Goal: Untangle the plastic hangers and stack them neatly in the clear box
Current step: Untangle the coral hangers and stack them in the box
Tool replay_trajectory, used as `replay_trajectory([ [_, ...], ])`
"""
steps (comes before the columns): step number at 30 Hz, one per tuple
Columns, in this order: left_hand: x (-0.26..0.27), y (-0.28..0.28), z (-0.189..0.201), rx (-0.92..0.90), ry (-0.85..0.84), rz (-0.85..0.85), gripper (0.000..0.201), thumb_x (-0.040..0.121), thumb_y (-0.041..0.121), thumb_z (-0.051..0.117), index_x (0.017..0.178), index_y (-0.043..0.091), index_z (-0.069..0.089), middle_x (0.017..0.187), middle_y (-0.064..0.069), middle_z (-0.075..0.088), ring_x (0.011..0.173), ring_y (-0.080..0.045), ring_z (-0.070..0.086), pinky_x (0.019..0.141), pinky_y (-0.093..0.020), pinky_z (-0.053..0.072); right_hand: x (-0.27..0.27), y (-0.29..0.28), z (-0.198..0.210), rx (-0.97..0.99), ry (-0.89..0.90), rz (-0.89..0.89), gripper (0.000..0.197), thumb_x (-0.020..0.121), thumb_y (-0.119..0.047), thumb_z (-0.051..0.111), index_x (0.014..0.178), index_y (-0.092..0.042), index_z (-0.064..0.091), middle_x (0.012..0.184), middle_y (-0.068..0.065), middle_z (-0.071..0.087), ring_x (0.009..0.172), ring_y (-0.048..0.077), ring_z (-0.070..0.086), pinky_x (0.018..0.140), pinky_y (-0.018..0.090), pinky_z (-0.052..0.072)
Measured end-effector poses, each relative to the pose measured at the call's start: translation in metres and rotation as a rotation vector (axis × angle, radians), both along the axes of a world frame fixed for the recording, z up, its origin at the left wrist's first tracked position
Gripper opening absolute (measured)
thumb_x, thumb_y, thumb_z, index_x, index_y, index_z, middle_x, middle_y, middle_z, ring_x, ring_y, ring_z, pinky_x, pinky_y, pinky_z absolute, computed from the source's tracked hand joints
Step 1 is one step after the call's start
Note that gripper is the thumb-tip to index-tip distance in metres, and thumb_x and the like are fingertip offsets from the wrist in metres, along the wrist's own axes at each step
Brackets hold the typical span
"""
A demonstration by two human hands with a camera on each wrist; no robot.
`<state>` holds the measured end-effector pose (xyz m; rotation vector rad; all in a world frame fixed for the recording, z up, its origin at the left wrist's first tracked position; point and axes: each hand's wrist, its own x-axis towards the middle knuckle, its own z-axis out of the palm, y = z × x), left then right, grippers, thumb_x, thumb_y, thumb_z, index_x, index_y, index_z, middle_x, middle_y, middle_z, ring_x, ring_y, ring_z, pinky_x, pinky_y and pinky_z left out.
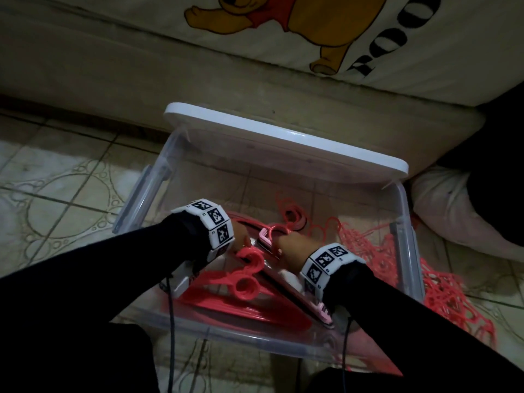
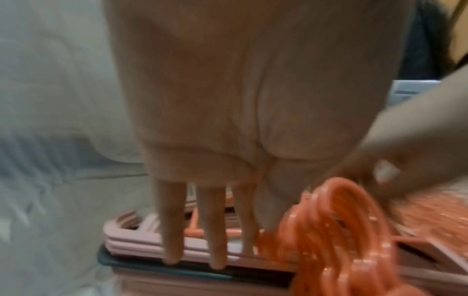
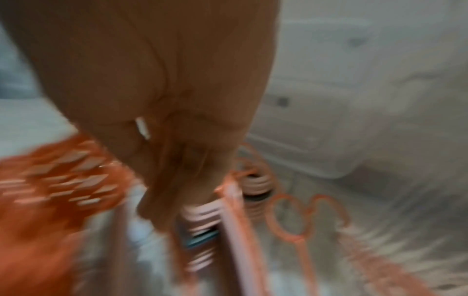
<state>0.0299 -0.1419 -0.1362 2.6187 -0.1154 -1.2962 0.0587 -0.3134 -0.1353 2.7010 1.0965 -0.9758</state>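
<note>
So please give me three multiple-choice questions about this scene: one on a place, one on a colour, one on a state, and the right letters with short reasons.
1. Where does the white lid stand?
A. At the far edge of the clear box
B. Flat on the floor to the left
C. Under the box

2. What colour is the stack of hangers under the left hand's fingers?
A. Green
B. Pale pink
C. Yellow

3. How are both hands?
A. Resting on the floor
B. Holding the lid
C. Inside the box, on the hangers

Answers: 1 A, it leans at the far rim of the clear box. 2 B, pale pink hangers in the left wrist view. 3 C, left hand and right hand are among the hangers.
</note>
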Motion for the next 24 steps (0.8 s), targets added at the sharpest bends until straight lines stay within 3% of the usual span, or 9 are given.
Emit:
replay_trajectory([
  [2,0.006,0.003,-0.001,0.079,-0.127,-0.030,0.031,0.091,0.019,0.054,0.119,0.012,0.064,0.120,-0.010,0.064,0.100,-0.023,0.060,0.087,-0.031,0.046,0.012,-0.006,0.005,0.056,-0.126,-0.154,0.049,0.077,-0.051,0.041,0.120,-0.028,0.049,0.096,0.013,0.066,0.085,0.036,0.065,0.068,0.034,0.039],
  [4,0.010,0.008,0.002,0.131,-0.282,0.016,0.030,0.088,0.019,0.052,0.115,0.013,0.064,0.116,-0.012,0.064,0.104,-0.030,0.061,0.083,-0.034,0.047,0.025,-0.016,0.005,0.061,-0.189,-0.261,0.043,0.078,-0.037,0.045,0.119,-0.022,0.049,0.093,0.016,0.068,0.083,0.038,0.066,0.067,0.035,0.039],
  [7,0.012,0.017,-0.001,0.129,-0.417,0.034,0.035,0.085,0.024,0.055,0.119,0.017,0.054,0.117,-0.009,0.058,0.107,-0.030,0.058,0.081,-0.036,0.046,0.020,-0.025,-0.005,-0.042,-0.161,-0.277,0.032,0.085,-0.034,0.048,0.114,-0.022,0.057,0.101,0.012,0.069,0.093,0.032,0.065,0.087,0.041,0.040],
  [8,0.012,0.019,-0.004,0.125,-0.418,0.025,0.039,0.084,0.025,0.056,0.121,0.019,0.051,0.117,-0.008,0.058,0.107,-0.030,0.059,0.082,-0.036,0.048,0.017,-0.026,-0.010,-0.076,-0.154,-0.266,0.031,0.085,-0.033,0.049,0.114,-0.025,0.058,0.103,0.008,0.069,0.096,0.029,0.065,0.094,0.045,0.037],
  [11,0.012,0.019,-0.011,0.075,-0.399,-0.004,0.039,0.079,0.028,0.057,0.117,0.030,0.050,0.111,-0.004,0.065,0.099,-0.028,0.064,0.081,-0.036,0.052,0.015,-0.025,-0.017,-0.079,-0.143,-0.263,0.028,0.086,-0.022,0.048,0.109,-0.020,0.063,0.101,0.007,0.069,0.100,0.028,0.063,0.093,0.045,0.038],
  [15,0.013,0.010,-0.007,0.076,-0.396,-0.065,0.032,0.079,0.028,0.066,0.109,0.027,0.055,0.103,-0.001,0.065,0.093,-0.026,0.065,0.069,-0.030,0.047,0.026,-0.022,-0.009,-0.055,-0.169,-0.334,0.033,0.091,-0.015,0.043,0.120,-0.005,0.055,0.108,0.016,0.067,0.102,0.032,0.063,0.083,0.037,0.042],
  [17,0.013,0.004,-0.006,0.082,-0.393,-0.111,0.038,0.079,0.026,0.069,0.114,0.021,0.056,0.109,-0.004,0.059,0.099,-0.027,0.062,0.072,-0.030,0.045,0.023,-0.021,-0.007,-0.057,-0.174,-0.345,0.033,0.091,-0.016,0.043,0.120,-0.004,0.054,0.107,0.016,0.067,0.101,0.032,0.063,0.090,0.039,0.042],
  [21,0.014,-0.004,-0.010,0.105,-0.355,-0.156,0.040,0.087,0.022,0.062,0.125,0.013,0.052,0.120,-0.009,0.053,0.111,-0.030,0.056,0.087,-0.038,0.046,0.013,-0.021,-0.011,-0.060,-0.061,-0.267,0.029,0.089,-0.019,0.050,0.115,-0.015,0.061,0.107,0.013,0.067,0.102,0.033,0.062,0.090,0.038,0.044],
  [24,0.016,-0.006,-0.007,0.103,-0.362,-0.155,0.040,0.088,0.022,0.060,0.125,0.013,0.051,0.121,-0.010,0.053,0.112,-0.031,0.055,0.088,-0.040,0.047,0.013,-0.022,-0.010,-0.044,-0.077,-0.241,0.029,0.089,-0.020,0.048,0.113,-0.021,0.063,0.107,0.012,0.067,0.101,0.033,0.062,0.089,0.040,0.042],
])
